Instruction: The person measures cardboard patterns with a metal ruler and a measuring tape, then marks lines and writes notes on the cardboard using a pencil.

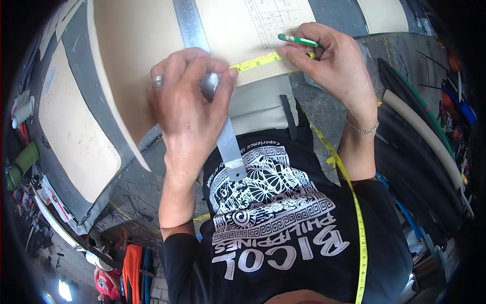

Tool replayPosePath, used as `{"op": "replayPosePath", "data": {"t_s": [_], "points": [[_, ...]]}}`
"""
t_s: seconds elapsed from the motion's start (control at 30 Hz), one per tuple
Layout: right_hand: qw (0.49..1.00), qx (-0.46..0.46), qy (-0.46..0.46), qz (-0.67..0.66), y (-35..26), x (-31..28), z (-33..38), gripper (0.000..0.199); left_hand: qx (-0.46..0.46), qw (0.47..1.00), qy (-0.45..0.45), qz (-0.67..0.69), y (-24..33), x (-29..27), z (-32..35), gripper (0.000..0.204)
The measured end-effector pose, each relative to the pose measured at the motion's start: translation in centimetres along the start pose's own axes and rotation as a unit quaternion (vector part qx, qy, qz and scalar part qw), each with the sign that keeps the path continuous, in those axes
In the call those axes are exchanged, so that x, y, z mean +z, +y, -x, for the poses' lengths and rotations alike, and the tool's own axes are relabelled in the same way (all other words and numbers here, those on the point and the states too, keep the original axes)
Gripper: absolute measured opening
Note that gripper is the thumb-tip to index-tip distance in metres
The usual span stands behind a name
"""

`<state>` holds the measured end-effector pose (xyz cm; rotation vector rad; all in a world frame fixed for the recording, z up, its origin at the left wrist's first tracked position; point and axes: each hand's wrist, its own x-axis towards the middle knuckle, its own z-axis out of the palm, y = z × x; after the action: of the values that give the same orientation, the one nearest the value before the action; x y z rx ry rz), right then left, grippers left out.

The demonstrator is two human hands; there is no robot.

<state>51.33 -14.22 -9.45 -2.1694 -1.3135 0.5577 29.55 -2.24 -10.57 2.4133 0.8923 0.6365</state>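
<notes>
Broadly, the dark grey, worn work table bears everything in front of me, and on it lies the large, pale cream sheet with fine drawn lines, its near edge turned toward my lap, I'd judge so both hands can reach it easily. My black cloth T-shirt with white print comes next in size; down its right side hangs the long, flexible yellow tape measure with black markings, probably slung there so that the spare length stays out of the way. Its upper stretch spans the sheet just inside the near edge, between my hands; whether it touches the surface all along, I cannot tell. The long, flat, silvery metal ruler runs up the sheet and sticks out past its near edge toward my shirt. My left hand lies over that ruler, perhaps steadying it, while thumb and forefinger pinch the tape's end beside the metal. My right hand nips the tape farther along between thumb and forefinger, a narrow grip that seems meant to draw the span straight. Smallest, the slim green pen with a silvery part is tucked among those right fingers, presumably to be handy without my letting go.
</notes>
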Motion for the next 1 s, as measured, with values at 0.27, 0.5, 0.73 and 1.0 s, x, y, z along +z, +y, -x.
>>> {"op": "replayPosePath", "data": {"t_s": [0.27,0.5,0.73,1.0], "points": [[0.998,0.017,0.015,-0.05,0.1,0.1,0.2,0.035,-0.017,1.0,-0.018,-0.006,0.3,-0.3,-0.4,0.013],[0.999,0.02,0.012,-0.038,-0.2,0.2,0.0,0.034,-0.04,0.999,-0.03,0.011,-0.1,-0.2,-0.6,0.013],[1.0,0.015,0.019,-0.02,0.1,0.2,0.0,0.034,-0.039,0.998,-0.035,0.018,-0.2,-0.3,-1.1,0.013],[0.991,-0.087,0.093,0.035,-0.9,0.3,-0.4,0.028,-0.024,0.999,-0.026,0.011,-0.7,0.3,-0.9,0.013]]}}
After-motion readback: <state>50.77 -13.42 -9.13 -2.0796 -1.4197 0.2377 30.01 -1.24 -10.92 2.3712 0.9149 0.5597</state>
